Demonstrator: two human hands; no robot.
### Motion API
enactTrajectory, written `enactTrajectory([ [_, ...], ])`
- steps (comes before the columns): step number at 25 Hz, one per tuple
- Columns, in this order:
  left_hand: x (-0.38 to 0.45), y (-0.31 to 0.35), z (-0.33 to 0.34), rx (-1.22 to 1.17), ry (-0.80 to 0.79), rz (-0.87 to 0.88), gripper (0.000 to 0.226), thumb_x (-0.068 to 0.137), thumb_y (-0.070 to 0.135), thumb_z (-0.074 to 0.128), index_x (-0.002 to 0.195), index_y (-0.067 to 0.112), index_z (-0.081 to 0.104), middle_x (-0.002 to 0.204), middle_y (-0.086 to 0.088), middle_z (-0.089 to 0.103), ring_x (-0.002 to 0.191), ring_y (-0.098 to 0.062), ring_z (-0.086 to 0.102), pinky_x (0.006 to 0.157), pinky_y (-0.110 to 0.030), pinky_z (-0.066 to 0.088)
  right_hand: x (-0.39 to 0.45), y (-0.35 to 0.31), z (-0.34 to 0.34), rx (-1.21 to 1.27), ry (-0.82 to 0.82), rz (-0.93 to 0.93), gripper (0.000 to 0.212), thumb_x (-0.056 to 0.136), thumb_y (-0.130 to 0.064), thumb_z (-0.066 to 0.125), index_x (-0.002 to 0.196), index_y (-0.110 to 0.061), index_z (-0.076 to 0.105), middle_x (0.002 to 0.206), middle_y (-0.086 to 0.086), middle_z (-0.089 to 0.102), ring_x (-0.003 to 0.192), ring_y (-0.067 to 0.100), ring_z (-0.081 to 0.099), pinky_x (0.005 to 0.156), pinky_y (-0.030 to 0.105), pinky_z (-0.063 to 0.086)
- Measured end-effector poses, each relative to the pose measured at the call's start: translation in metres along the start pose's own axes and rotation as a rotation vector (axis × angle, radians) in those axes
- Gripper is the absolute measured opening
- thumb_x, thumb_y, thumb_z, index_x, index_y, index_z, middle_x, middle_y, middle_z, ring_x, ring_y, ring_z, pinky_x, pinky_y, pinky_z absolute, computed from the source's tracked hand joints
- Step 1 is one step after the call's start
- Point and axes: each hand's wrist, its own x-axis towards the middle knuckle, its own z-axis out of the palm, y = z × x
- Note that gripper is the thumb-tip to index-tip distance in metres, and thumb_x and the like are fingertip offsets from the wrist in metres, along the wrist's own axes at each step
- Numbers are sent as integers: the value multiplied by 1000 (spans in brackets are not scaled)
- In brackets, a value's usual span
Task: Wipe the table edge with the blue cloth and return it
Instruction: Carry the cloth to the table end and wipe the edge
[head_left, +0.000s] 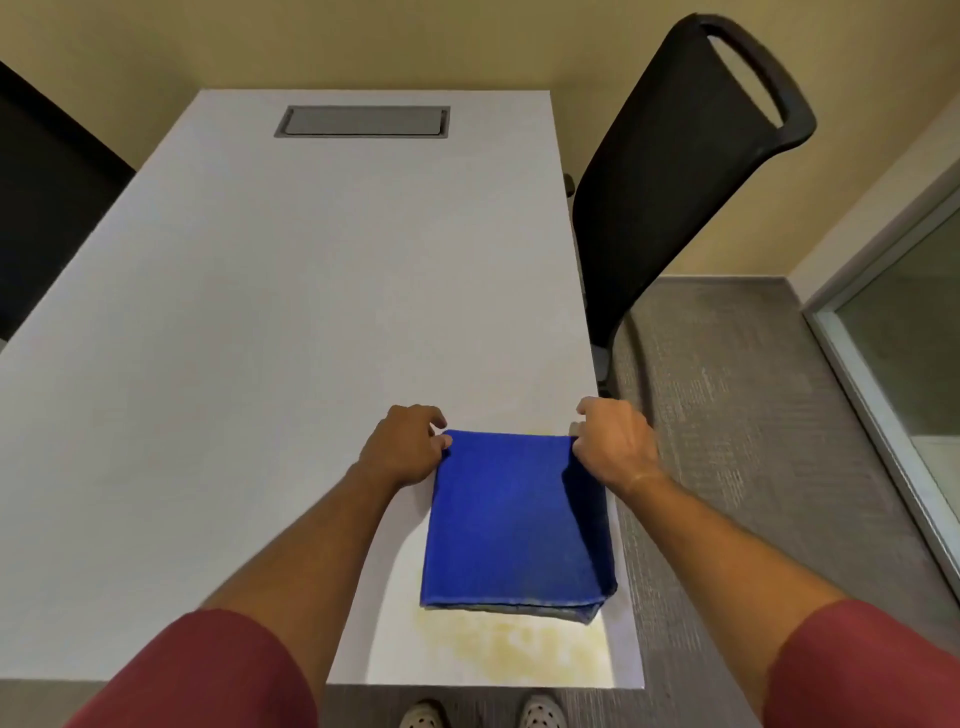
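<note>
At the far corners of the blue cloth (514, 519), fingertips are doing the work: the left hand (405, 447) has thumb and forefinger nipped narrow on the far-left corner, and the right hand (613, 441) curls its fingers tight over the far-right corner, both pinching fabric, neither splayed. Out from the fingers, the cloth lies folded into a neat rectangle, flat on the white table (260, 364) at its near right corner, its right side running just along the table's right edge and its near hem stopping short of the front edge. Whether it is being picked up or squared off, I judge, cannot be settled from this. Now the risks: lift by those two corners alone and the fold could fall open, the loose layers at the near right corner drooping over the side; a drag toward the right could slide the whole thing off to the carpet (727, 415). Textures next: soft, matte, towel-like weave in deep blue, paler at the near hem; the tabletop smooth and faintly grained, with a yellowish blotch (519, 649) close to the front edge; a grey recessed hatch (363, 121) at the far end; a black mesh-backed chair (675, 182) beside the right edge.
</note>
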Motion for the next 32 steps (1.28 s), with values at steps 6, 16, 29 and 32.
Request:
enactTrajectory([
  [6, -18, -47, 44, 223, 170, 47, 55, 102, 31, 36, 153, 14, 25, 160, -12, 24, 148, -28, 21, 118, -38, 21, -49, -44, 78, -9, 203, -319, 69, 95, -46, 45, 148, -3, 37, 154, 19, 37, 145, 32, 32, 120, 47, 25],
  [16, -20, -86, 72, 383, 278, 182, 62, 99, 44, 12, 154, 17, 3, 163, -4, 2, 151, -20, 1, 122, -40, 7, -48, -79, 135, -84, 72, -372, 79, 97, -57, 21, 157, -7, 7, 166, 12, 0, 153, 24, -5, 122, 51, -2],
  [29, -22, -87, 72, 355, 295, 178, 61, 100, 46, 15, 155, 22, 4, 164, 2, 0, 150, -12, -6, 122, -35, 2, -8, -36, 114, -148, 186, -145, 83, 92, -61, 24, 156, -9, 14, 165, 14, 9, 152, 31, 2, 121, 54, -6],
  [32, -23, -87, 72, 358, 305, 180, 60, 100, 45, 14, 155, 22, 5, 164, 1, 2, 150, -11, -5, 122, -35, 1, -1, -9, 103, -164, 208, -67, 83, 93, -62, 24, 156, -9, 14, 165, 16, 9, 152, 36, 4, 121, 56, 3],
])
